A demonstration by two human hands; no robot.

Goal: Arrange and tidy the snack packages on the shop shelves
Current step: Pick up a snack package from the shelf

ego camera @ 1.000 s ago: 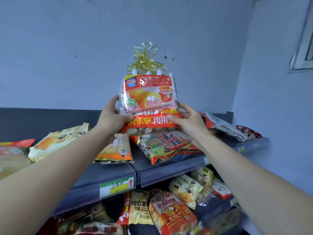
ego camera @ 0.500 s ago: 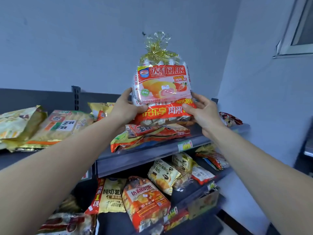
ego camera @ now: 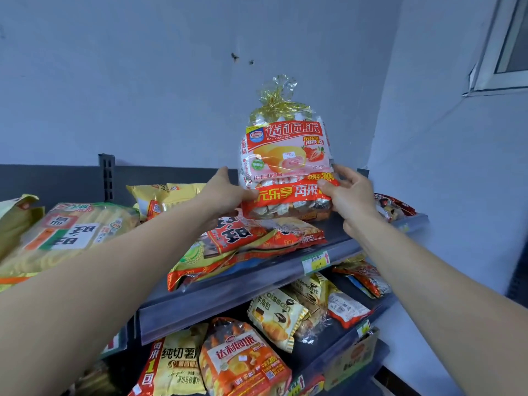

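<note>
Above the top shelf (ego camera: 257,284), left hand (ego camera: 225,192) and right hand (ego camera: 350,195) grip the pie bag (ego camera: 285,155).

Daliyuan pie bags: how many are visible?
2: the gold-tied red-and-pink plastic bag held upright at the top shelf; the orange plastic bag on the lower shelf. More may be hidden.

a pale blue-grey back wall (ego camera: 171,81) fills the upper half of the view; two small dark marks (ego camera: 235,56) sit on it side by side, high and near the middle; a side wall (ego camera: 457,167) of the same colour meets it at a corner on the right; a white window frame (ego camera: 497,67) shows at the top right edge; a dark slotted upright (ego camera: 106,175) stands against a dark back panel (ego camera: 57,181) on the left; a green, yellow and white price label (ego camera: 315,261) with a red arrow is on the front rail of the top shelf (ego camera: 228,298); a brown cardboard box (ego camera: 351,358) sits low on the right
</note>
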